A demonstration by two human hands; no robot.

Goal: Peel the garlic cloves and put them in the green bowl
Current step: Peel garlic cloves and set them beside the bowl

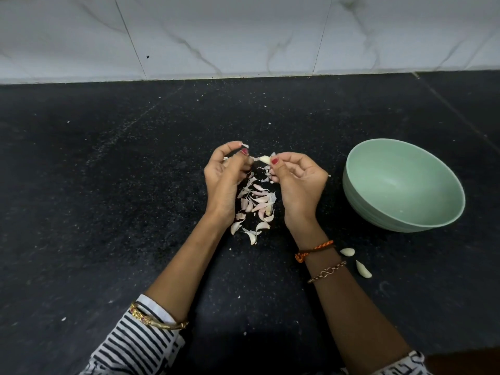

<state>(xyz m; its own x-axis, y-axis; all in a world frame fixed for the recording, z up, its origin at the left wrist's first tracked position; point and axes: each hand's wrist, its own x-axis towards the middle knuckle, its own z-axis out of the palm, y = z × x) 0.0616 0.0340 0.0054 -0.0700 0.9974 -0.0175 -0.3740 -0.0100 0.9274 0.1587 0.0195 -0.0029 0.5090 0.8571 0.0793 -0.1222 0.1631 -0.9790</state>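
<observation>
My right hand [299, 182] pinches a pale garlic clove [264, 159] between thumb and fingers above the black counter. My left hand [226, 175] is close beside it, fingers pinched on a scrap of papery skin [244, 145]. Below the hands lies a pile of pinkish-white garlic skins and cloves [257, 204]. The green bowl [359, 185] stands to the right of my right hand, tilted toward me, and looks empty. Two peeled cloves [347, 251] [363, 269] lie on the counter by my right wrist, outside the bowl.
The black stone counter [108, 185] runs back to a white marble-tiled wall [243, 36]. Small skin flecks are scattered over the surface.
</observation>
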